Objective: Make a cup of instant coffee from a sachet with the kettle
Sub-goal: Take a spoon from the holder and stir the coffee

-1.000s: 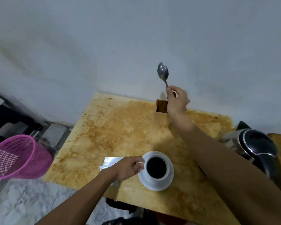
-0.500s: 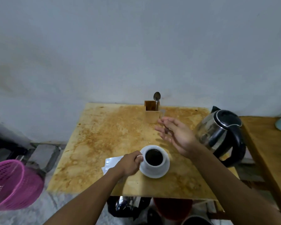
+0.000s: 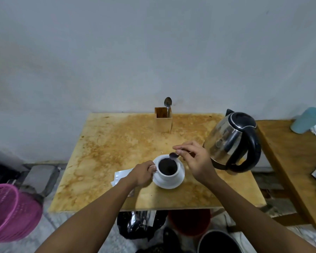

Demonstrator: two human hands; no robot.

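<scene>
Far out to the left of my left hand (image 3: 141,173), below table level, sits a pink perforated plastic basket (image 3: 9,212). Directly under and behind that hand lies a flat silvery sachet (image 3: 121,177) on the stained yellow wooden table (image 3: 106,152). My left hand is closed on the handle side of the white ceramic cup (image 3: 167,171), which stands on a white saucer (image 3: 179,179) between my two hands and holds dark coffee. My right hand (image 3: 194,160), just right of the cup, pinches a small metal spoon (image 3: 174,155) between thumb and fingers; its bowl is at the cup's far rim, though I cannot tell whether it touches. Beyond both hands, against the wall, stands a square wooden utensil holder (image 3: 163,121) with a second steel spoon (image 3: 167,103) upright in it. Immediately right of my right hand stands the stainless-steel electric kettle with black lid and handle (image 3: 233,141), near the table's right edge. Further right, a second wooden table (image 3: 288,157) carries a pale blue plastic cup (image 3: 307,120) lying on its side.
</scene>
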